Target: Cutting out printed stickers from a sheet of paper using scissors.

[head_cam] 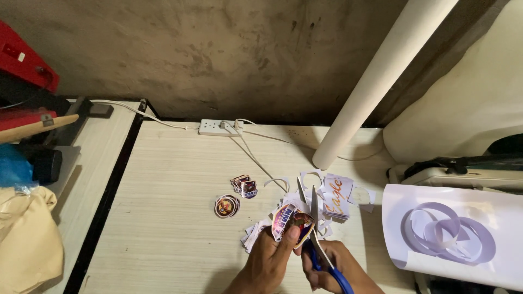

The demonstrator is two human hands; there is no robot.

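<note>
1. Pinching a printed sticker cutout [287, 220] between thumb and fingers, your left hand [271, 260] keeps it low at the front middle of the desk, just above the paper scraps; glossy paper, curved edge, blue, orange and white print.
2. Your right hand [327, 265] is clenched through the blue handles of the scissors [316, 228]; the steel blades stand open, pointing up and away, with the cutout's right edge between them.
3. Just beyond lies a pile of white paper offcuts [327, 204], thin, curly, some with round holes cut out, one printed in orange script.
4. To the left, near the pile but apart from it, a stack of round stickers [226, 206] and a smaller stack of cut stickers [244, 185] lie flat.
5. The desk [174, 218] is pale wood-grain laminate with a dark edge on the left.
6. At the back edge a white power strip [220, 127] sits with white cables [256, 158] running toward the scraps.
7. A white paper roll [376, 81] leans from the desk up to the right, against a stained, rough grey wall [218, 49].
8. On the right, a curled white sheet [452, 234] with circular cutouts overlaps the desk edge.
9. On the left side: beige cloth [27, 239], red object [24, 60].
</note>
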